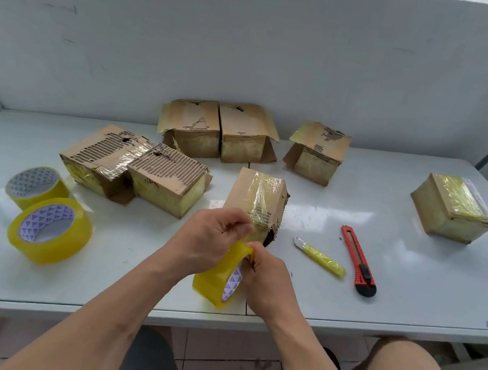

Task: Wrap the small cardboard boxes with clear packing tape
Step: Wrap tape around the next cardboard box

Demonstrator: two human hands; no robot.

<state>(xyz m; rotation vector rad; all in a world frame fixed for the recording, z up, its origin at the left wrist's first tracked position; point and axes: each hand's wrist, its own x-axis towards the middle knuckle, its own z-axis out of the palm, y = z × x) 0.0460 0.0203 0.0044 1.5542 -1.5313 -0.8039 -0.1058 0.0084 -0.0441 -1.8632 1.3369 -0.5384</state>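
A small cardboard box (255, 197) stands at the table's middle, a strip of clear tape running over its top and near side. Just in front of it I hold a yellowish roll of clear tape (216, 279) upright above the table's front edge. My right hand (269, 279) grips the roll at its top and right side. My left hand (212, 237) pinches at the tape on the roll's upper edge, close to the box's lower front corner. The pinched tape end itself is hidden by my fingers.
Two more tape rolls (50, 230) (35, 187) lie at the left. Torn boxes (134, 168) sit left of centre, three opened boxes (219, 130) (317, 151) at the back, and a taped box (451, 208) far right. A red utility knife (358, 260) and a yellow-wrapped blade (320, 258) lie right of my hands.
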